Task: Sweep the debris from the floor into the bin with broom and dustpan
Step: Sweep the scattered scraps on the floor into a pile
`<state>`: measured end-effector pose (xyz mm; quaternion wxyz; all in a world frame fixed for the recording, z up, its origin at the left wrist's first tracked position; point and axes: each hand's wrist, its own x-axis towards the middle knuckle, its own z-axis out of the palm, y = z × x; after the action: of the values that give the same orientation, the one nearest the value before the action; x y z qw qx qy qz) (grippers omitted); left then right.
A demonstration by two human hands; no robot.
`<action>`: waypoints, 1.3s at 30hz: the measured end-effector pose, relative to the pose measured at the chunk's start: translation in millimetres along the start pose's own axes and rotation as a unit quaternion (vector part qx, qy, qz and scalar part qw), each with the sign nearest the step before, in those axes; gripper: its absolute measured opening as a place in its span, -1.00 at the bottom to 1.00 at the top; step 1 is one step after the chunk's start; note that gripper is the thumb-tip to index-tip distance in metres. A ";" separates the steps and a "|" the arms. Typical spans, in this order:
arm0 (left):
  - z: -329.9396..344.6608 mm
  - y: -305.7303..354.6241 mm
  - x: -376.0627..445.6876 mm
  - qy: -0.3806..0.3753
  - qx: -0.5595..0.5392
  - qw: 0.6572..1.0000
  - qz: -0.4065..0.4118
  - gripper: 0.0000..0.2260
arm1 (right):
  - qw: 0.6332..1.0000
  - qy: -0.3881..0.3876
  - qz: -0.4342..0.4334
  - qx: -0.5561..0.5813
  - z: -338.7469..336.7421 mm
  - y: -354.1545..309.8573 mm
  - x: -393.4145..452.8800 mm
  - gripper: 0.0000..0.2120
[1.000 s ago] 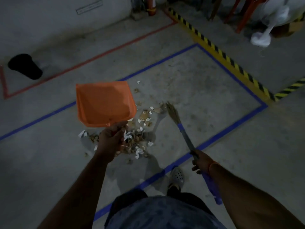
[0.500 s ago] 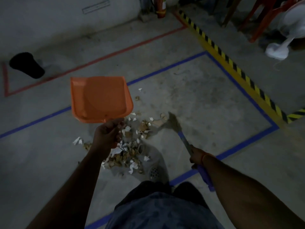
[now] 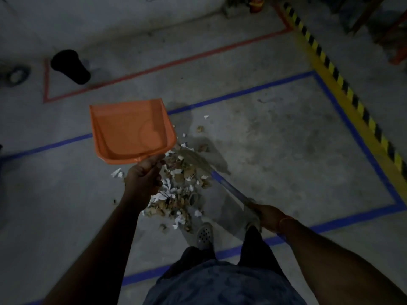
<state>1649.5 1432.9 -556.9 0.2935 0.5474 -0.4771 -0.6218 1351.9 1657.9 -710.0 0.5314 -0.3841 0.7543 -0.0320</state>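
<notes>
My left hand [image 3: 144, 176] grips the handle of an orange dustpan [image 3: 130, 130], held above the floor with its empty scoop facing up. My right hand [image 3: 267, 215] grips the blue-handled broom [image 3: 229, 188], whose straw head [image 3: 193, 160] lies on the far side of the debris. A pile of paper scraps and dry brown bits [image 3: 178, 190] lies on the concrete between my hands, right in front of my feet. A black bin [image 3: 70, 67] stands at the far left inside a red-taped corner.
Blue tape [image 3: 242, 93] marks a rectangle round the pile. A yellow-black hazard stripe [image 3: 343, 84] runs along the right. My grey clog [image 3: 204, 234] stands just behind the pile. A red cylinder [image 3: 256, 4] and orange furniture legs [image 3: 398, 51] stand at the far edge. A coiled cable [image 3: 15, 75] lies at the far left.
The broom head has swept toward me, dragging scraps closer to my feet. My right hand pulled back and down. The dustpan stayed raised while the view tilted and shifted.
</notes>
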 end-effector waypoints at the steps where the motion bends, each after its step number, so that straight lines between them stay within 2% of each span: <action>1: 10.5 2.4 0.3 0.008 -0.002 1.000 -0.001 -0.81 | 1.000 -0.004 -0.006 -0.018 -14.9 9.1 0.3 -0.46; 3: 32.6 9.3 2.3 0.024 0.001 1.000 0.001 -0.83 | 0.998 0.003 -0.013 -0.059 -48.4 24.8 3.5 -0.38; 8: 79.5 31.6 14.5 0.065 -0.012 0.998 0.010 -0.84 | 0.998 -0.010 -0.002 -0.068 -122.4 35.8 24.4 -0.17; 11: 90.7 39.2 17.7 0.069 -0.020 0.997 0.019 -0.82 | 0.998 -0.013 0.029 -0.054 -145.8 38.9 53.3 -0.20; 15: 97.9 44.4 18.6 0.098 -0.017 0.995 0.022 -0.84 | 0.992 -0.052 0.048 -0.101 -156.0 24.5 77.7 -0.36; 20: 103.8 44.4 32.4 0.127 -0.004 0.992 0.010 -0.83 | 0.978 -0.126 -0.023 -0.165 -169.1 -6.3 92.0 -0.43; 23: 106.8 43.0 54.3 0.116 -0.037 0.993 0.008 -0.80 | 0.974 -0.137 -0.063 -0.169 -190.0 -13.6 105.4 -0.36; 27: 116.2 53.0 94.5 0.125 -0.058 0.990 0.007 -0.80 | 0.980 -0.116 -0.069 -0.146 -228.4 -13.5 123.5 -0.34; 31: 125.9 72.4 135.3 0.140 -0.081 0.987 0.014 -0.79 | 0.989 -0.065 -0.021 -0.135 -277.8 -23.8 145.3 -0.33; 34: 123.5 87.6 160.8 0.144 -0.098 0.985 0.014 -0.82 | 0.993 -0.024 -0.007 -0.118 -311.1 -44.3 166.8 -0.34; 39: 107.0 102.1 183.9 0.164 -0.067 0.984 0.015 -0.83 | 0.996 0.016 0.033 -0.085 -342.9 -87.7 220.9 -0.36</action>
<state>1488.7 1260.9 -543.0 0.4132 0.6140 -0.3879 -0.5494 1085.5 1337.3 -693.1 0.4854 -0.4023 0.7751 0.0429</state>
